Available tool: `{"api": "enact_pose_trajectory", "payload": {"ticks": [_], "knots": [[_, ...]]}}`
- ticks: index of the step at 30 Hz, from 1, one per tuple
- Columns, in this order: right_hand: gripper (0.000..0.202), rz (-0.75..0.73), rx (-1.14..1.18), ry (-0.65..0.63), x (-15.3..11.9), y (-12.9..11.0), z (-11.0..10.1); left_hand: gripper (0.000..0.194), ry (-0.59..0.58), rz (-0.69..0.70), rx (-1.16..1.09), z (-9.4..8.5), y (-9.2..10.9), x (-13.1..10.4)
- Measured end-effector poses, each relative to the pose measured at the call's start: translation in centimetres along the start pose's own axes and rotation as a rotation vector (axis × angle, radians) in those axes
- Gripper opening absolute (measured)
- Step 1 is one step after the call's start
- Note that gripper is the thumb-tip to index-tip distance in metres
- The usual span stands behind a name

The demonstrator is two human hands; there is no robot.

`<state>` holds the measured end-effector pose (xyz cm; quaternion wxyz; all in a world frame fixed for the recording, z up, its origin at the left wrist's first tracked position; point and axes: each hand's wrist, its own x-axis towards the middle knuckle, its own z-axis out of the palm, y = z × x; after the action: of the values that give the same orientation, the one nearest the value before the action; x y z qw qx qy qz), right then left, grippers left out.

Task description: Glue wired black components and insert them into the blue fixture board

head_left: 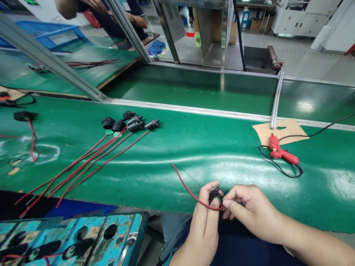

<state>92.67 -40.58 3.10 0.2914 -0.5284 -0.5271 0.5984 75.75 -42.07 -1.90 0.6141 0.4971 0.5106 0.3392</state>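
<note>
"What might go wrong with the black part (213, 195)?"
"Its red wire (191, 193) could come loose, I'd judge, if the right hand (249, 208) tugs too hard."
"Where's the part?"
"Between the 2 hands, gripped in the left hand's (203, 225) fingers. The right's fingertips are narrowed at its edge (holding wire or not, I can't tell). Beyond the right hand lies a red glue gun (277, 147)."

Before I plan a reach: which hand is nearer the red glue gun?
Right: the right hand is below-left of the red glue gun in view; the left hand is farther left, holding the black part.
</note>
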Motion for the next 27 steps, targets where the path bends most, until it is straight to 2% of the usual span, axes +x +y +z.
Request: {"api": "enact_pose_trajectory", "payload": {"ticks": [5,12,19,23,27], "knots": [[0.019,0.068,0.051,-0.010,0.1,0.2,-0.1,0.046,0.013,0.020,0.064,-0.1,-0.8,0.0],[0.017,0.113,0.048,0.002,0.2,0.8,0.0,0.042,0.032,0.087,0.130,0.4,-0.7,-0.1],[0.016,-0.017,-0.062,-0.054,-0.4,0.0,-0.1,0.041,0.090,0.084,0.115,0.2,-0.4,0.3],[0.019,-0.103,-0.185,0.037,-0.6,-0.2,0.4,0.041,0.133,0.078,0.064,0.5,-0.3,0.3],[0.018,-0.132,-0.225,0.098,-0.6,0.0,0.9,0.041,0.235,0.116,0.052,1.4,-0.2,-0.1]]}}
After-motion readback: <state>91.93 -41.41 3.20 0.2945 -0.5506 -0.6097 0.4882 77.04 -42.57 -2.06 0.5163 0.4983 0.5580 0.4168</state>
